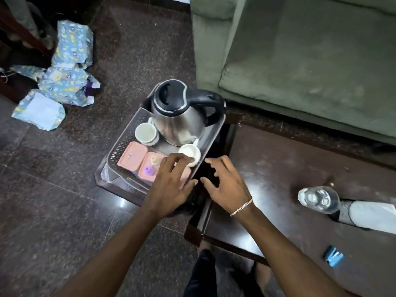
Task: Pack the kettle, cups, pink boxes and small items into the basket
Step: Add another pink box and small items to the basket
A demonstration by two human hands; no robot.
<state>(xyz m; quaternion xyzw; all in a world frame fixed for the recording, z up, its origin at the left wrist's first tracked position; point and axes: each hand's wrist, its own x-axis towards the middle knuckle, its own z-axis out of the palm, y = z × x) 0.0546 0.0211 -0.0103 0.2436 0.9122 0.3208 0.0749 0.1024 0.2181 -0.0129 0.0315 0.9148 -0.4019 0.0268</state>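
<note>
The basket (pixel 122 142), a grey plastic one with perforated walls, sits on a dark base (pixel 120 190) on the speckled floor, tight against the end of a dark wooden table (pixel 278 168). At its far end stands the steel kettle (pixel 177 123), upright, black lid shut, handle turned toward the green sofa (pixel 300 61). 2 white cups are in there with it: 1 cup (pixel 145 132) just left of the kettle and touching it, the other cup (pixel 189 152) in front of the kettle by the basket's right wall. Both stand mouth up.

The pink boxes lie flat along the near end. The left box (pixel 132 157) is bare on top, and the middle box (pixel 147 166) carries 2 small items, a purple piece (pixel 150 169) and a cream piece (pixel 155 160). A 3rd pink edge shows under the left hand (pixel 171 181).

That hand hovers low over the boxes, fingers spread and fairly straight, gripping nothing; its fingertips (pixel 182 158) reach the near cup's rim, though I can't tell if they press on it. The right hand (pixel 224 183), a silver bracelet (pixel 242 206) on its wrist, hangs beside the basket's right wall with fingers spread and slightly bent, holding nothing.

On the table stand a clear water bottle (pixel 319 199), a white cloth (pixel 375 213) and a small blue packet (pixel 333 256). Torn blue wrapping paper (pixel 68 67) lies on the floor to the left.
</note>
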